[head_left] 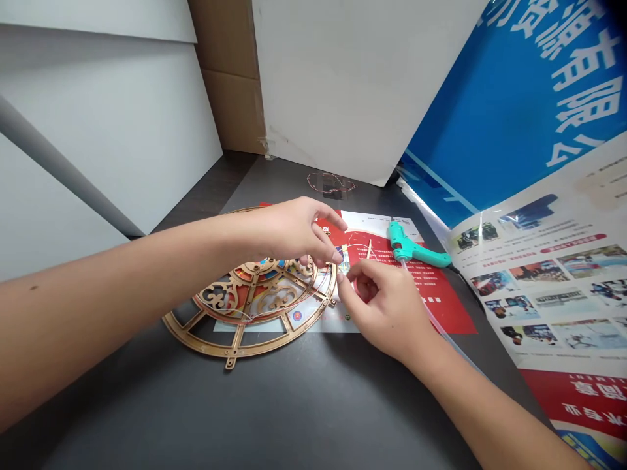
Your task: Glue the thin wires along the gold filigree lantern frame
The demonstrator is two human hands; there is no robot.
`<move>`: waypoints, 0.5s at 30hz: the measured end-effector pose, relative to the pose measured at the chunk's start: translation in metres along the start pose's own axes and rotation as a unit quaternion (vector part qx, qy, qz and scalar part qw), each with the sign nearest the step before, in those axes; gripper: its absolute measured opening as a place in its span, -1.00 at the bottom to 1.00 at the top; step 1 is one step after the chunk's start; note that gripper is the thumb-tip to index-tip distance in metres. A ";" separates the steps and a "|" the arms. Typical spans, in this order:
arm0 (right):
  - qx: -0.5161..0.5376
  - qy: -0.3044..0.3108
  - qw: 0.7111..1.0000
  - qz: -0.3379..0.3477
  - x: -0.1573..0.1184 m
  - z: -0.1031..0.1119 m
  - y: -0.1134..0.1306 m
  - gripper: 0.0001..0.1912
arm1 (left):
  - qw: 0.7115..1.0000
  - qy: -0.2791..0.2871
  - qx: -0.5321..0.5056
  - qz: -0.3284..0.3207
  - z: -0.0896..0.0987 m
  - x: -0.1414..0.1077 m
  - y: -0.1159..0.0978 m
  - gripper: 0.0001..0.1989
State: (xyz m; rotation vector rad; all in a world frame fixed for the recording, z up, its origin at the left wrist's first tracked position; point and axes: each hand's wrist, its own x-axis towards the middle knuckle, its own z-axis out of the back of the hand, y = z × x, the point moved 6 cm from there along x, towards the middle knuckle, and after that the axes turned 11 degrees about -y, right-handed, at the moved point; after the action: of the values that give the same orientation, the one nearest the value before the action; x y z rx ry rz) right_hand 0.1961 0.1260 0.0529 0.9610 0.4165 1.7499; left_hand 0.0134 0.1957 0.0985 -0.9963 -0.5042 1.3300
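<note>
A round gold openwork frame (235, 339) with spokes and scroll ornaments lies flat, partly hidden under my left forearm. My left hand (298, 228) hovers over its right part, with the fingers apart and the thumb tip close to the rim. Beside that rim, my right hand (379, 297) is closed in a pinch, fingers curled. A thin pale wire (360, 245) arcs behind the right hand and seems to run down into its fingers; the pinched part is hidden. More thin wire (225, 312) follows the inner ring of the frame.
A teal glue gun (416, 251) with a clear glue stick lies right of my hands on a red and white printed sheet (441, 300). Behind is a loop of copper-coloured wire (333, 183). White panels (343, 78) stand at the back, a printed poster (548, 281) at right.
</note>
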 end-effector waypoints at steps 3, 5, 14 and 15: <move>0.069 0.052 0.995 -0.057 0.002 -0.006 0.001 -0.62 | 1.000 0.019 0.004 0.019 -0.003 -0.003 0.001 -0.08; 0.115 0.087 0.986 -0.082 0.001 -0.013 0.003 -0.54 | 1.000 0.018 0.006 0.018 -0.003 -0.005 0.000 -0.09; 0.203 0.105 0.965 -0.129 -0.002 -0.020 0.007 -0.62 | 1.000 0.008 -0.002 0.022 0.000 -0.006 0.006 -0.07; 0.204 0.103 0.965 -0.131 -0.003 -0.019 0.007 -0.63 | 1.000 0.007 -0.004 0.024 0.000 -0.005 0.007 -0.07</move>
State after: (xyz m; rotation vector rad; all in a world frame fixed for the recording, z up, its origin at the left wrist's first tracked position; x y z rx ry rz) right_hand 0.1769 0.1238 0.0447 0.9580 1.0238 1.5523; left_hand 0.0082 0.1901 0.0940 -1.0294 -0.4766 1.3636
